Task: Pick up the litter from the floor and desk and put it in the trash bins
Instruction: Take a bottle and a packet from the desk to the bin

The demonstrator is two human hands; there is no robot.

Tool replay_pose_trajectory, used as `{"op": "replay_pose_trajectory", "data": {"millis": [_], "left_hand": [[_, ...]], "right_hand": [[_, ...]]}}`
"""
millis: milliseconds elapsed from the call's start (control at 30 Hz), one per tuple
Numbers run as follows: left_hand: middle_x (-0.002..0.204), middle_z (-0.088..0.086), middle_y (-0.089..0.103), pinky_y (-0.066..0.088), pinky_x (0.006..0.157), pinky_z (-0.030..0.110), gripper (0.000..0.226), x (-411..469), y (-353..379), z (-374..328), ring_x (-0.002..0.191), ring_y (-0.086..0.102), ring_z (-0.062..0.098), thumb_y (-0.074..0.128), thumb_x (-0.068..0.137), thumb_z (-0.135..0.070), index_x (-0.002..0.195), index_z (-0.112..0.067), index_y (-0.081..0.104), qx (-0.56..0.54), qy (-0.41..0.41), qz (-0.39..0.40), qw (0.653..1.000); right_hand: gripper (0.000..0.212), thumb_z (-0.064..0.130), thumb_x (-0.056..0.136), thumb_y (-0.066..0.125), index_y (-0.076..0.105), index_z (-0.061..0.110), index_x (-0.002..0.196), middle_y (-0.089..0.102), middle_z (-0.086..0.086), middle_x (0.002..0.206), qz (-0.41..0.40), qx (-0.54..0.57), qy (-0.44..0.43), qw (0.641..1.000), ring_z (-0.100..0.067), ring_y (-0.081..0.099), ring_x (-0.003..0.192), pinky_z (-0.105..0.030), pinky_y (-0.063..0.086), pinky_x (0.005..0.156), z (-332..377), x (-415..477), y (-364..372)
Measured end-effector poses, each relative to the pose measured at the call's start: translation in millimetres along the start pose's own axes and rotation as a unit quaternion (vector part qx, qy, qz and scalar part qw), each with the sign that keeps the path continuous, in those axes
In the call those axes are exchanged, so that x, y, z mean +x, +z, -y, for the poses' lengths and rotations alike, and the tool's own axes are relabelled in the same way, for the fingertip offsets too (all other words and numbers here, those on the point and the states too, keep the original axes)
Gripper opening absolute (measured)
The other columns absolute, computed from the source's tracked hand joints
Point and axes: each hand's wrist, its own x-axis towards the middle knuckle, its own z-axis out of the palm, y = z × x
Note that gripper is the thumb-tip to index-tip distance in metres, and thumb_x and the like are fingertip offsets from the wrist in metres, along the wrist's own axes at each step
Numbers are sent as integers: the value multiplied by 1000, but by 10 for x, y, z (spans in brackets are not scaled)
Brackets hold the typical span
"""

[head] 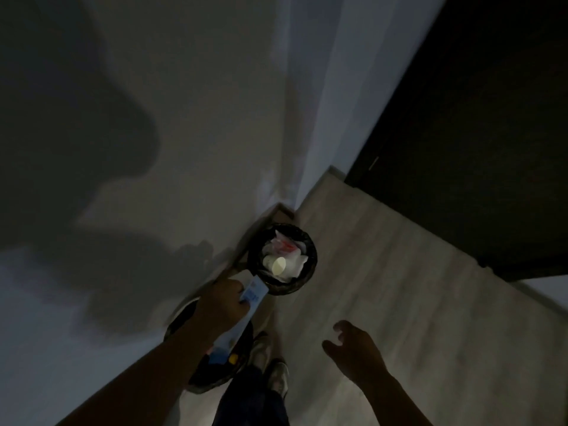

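My left hand grips a long flat blue and white wrapper, held above the nearer of two dark round trash bins against the wall. The wrapper's upper end reaches toward the farther bin, which stands in the corner and holds a paper cup, white crumpled paper and a red and white wrapper. My right hand hangs over the floor to the right, fingers loosely curled and holding nothing.
A pale wall runs along the left with my shadow on it. Light wood-look floor spreads to the right. A dark door or cabinet fills the upper right. My shoes stand beside the near bin.
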Motion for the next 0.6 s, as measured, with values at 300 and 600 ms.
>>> {"op": "replay_pose_trajectory", "data": {"millis": [300, 600], "left_hand": [[99, 18, 62, 45, 81, 34, 19, 1793, 702, 385, 95, 59, 31, 54, 90, -23, 80, -7, 53, 74, -106, 47, 990], [110, 14, 63, 45, 81, 32, 28, 3043, 1127, 746, 101, 60, 26, 55, 93, -27, 107, -4, 58, 73, -126, 56, 988]], "right_hand": [[51, 40, 91, 58, 44, 22, 136, 57, 0, 126, -29, 14, 44, 999, -9, 57, 104, -22, 48, 90, -302, 1060, -65], [50, 41, 91, 57, 44, 23, 136, 58, 1, 124, -37, 4, 44, 998, -8, 57, 101, -20, 47, 86, -305, 2077, 50]]}}
